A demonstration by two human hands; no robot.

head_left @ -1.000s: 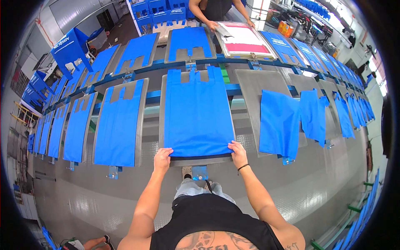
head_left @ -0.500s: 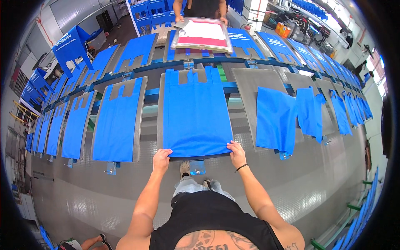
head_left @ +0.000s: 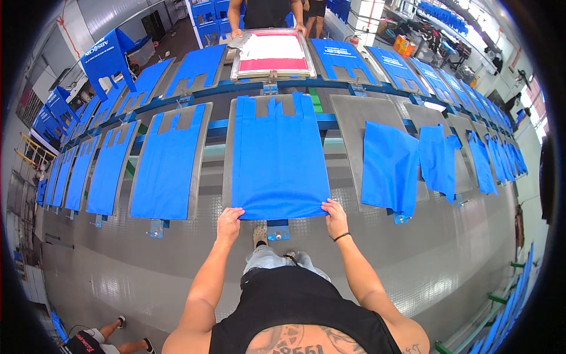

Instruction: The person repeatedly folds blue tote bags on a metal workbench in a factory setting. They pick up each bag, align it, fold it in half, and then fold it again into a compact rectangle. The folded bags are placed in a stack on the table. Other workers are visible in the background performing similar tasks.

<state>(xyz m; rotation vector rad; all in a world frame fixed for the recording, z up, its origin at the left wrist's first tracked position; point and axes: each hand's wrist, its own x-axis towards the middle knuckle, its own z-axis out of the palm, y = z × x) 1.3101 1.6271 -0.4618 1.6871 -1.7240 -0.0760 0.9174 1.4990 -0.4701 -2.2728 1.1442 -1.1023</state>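
A blue fabric bag (head_left: 277,159) lies on a grey board (head_left: 229,171) in front of me, its handle cut-outs at the far end. With fingers pinched, my left hand (head_left: 229,224) holds the bag's near left corner. At the near right corner, my right hand (head_left: 336,219) grips the same edge and wears a dark wristband. The near edge is stretched between both hands, with a slight ripple just above it. A strip of the board shows along the bag's left side.
More blue bags (head_left: 168,165) lie flat on boards to the left. Rumpled bags (head_left: 389,165) hang over boards at right. Across the rack, a co-worker's hands (head_left: 237,33) hold a framed printing screen (head_left: 274,54). Another person (head_left: 94,342) is at the lower left.
The co-worker's screen has moved left and settled onto a board. My hands keep their grip on the bag's corners, shifted very slightly away from me. The person at lower left shows more.
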